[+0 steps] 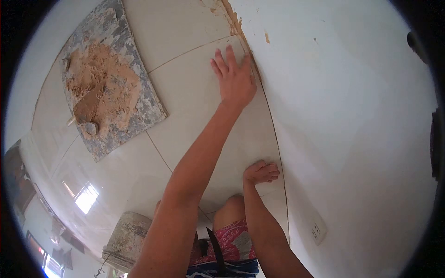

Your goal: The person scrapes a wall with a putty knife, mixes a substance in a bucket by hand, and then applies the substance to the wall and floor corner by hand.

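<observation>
My left hand (235, 82) lies on the pale floor tiles (194, 74), its fingers spread, beside the seam where floor and wall meet. A tan smear of putty-like paste (235, 21) runs along the seam just beyond its fingertips. Closer to my body, my right hand (262, 173) is at the foot of the white wall (343, 111) with its fingers curled in. Whatever those fingers might hold is hidden. Off to the left of my left hand is a stained grey board (150, 99) spread with wet tan paste (116, 83).
A putty knife or similar flat blade (88, 105) lies in the paste on the board. By my leg stands a crusted bucket (130, 236) with a wire handle. An electrical outlet (317, 230) sits low on the wall at right.
</observation>
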{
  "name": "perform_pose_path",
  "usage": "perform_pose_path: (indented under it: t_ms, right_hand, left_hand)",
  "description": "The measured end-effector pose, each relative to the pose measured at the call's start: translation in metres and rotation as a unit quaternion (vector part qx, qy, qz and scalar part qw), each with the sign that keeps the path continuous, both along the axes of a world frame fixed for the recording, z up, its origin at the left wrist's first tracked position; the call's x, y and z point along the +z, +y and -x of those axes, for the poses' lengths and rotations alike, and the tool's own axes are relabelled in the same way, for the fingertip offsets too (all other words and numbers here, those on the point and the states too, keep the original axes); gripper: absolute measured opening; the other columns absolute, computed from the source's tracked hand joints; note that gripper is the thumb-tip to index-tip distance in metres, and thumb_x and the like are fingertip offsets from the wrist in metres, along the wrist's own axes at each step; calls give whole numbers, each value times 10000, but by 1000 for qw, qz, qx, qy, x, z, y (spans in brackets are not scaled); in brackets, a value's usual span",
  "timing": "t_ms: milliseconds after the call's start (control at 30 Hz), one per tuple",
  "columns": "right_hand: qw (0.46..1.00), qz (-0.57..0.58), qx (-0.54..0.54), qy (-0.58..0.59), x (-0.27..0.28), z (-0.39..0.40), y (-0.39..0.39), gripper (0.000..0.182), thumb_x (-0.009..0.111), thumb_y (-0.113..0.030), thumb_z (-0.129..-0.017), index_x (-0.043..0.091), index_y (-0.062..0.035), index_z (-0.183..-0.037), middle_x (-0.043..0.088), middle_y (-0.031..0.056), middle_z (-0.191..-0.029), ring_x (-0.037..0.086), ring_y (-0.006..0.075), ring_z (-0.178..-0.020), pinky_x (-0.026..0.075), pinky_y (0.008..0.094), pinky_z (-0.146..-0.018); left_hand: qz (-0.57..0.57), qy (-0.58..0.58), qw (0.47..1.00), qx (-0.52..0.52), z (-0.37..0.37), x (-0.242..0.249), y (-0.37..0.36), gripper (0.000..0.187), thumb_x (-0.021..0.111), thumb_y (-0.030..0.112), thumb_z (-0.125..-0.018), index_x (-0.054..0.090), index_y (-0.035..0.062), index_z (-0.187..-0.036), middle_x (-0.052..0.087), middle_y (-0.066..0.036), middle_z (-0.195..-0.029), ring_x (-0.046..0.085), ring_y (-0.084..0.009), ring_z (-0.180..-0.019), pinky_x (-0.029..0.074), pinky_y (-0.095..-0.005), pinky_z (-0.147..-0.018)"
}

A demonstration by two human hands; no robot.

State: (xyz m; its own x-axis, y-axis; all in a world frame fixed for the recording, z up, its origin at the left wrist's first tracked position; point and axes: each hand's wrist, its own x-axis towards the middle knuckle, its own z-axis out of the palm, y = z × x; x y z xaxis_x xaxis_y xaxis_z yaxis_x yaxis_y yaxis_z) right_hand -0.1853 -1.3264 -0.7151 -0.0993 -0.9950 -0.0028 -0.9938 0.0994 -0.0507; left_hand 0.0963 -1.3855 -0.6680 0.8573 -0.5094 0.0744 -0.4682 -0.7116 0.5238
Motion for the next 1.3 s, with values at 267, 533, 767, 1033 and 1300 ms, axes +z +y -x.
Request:
perform_pose_path:
  t_ms: [267, 533, 767, 1033, 1300]
  right_hand:
    - [1000, 1, 4, -15, 6, -5, 0, 348, 424, -281, -772, 425, -43, -1026, 389, 159, -1039, 386, 340, -985, 334, 495, -823]
    - [1000, -7, -14, 9, 3, -5, 0, 328, 418, -294, -773, 431, -50, -992, 389, 145, -1023, 393, 330, -972, 346, 487, -806]
    - [1000, 5, -9, 8, 4, -4, 0, 341, 400, -300, -785, 436, -42, -1004, 396, 152, -1045, 403, 337, -981, 347, 482, -818]
    - [1000, 1, -5, 16, 8, -10, 1, 351, 413, -333, -778, 422, -49, -984, 378, 154, -1017, 388, 334, -968, 339, 472, -798]
    - [999, 34, 2, 12, 2, -7, 2, 327, 390, -332, -808, 431, -66, -993, 383, 152, -1015, 402, 338, -955, 347, 484, -809]
  left_hand:
    - [-65, -31, 996, -54, 45, -2, -3, 528, 622, 151, -754, 523, 25, -1257, 196, -217, -1467, 123, -511, -1334, 97, -658, -1075]
    - [32, 60, 997, -30, 45, 19, 18, 450, 615, 144, -757, 584, 84, -1201, 178, -245, -1467, 103, -526, -1337, 101, -663, -1072]
    - [-7, 10, 1000, -2, 24, 0, 4, 446, 556, 133, -804, 554, 97, -1248, 221, -240, -1455, 130, -528, -1331, 110, -672, -1062]
    - [-11, 18, 1000, -23, 90, -2, 8, 401, 549, 123, -817, 580, 49, -1209, 204, -241, -1465, 136, -516, -1341, 102, -671, -1067]
    - [77, 84, 994, 6, 82, 19, 29, 472, 602, 77, -729, 593, 103, -1200, 164, -250, -1467, 90, -532, -1341, 117, -663, -1067]
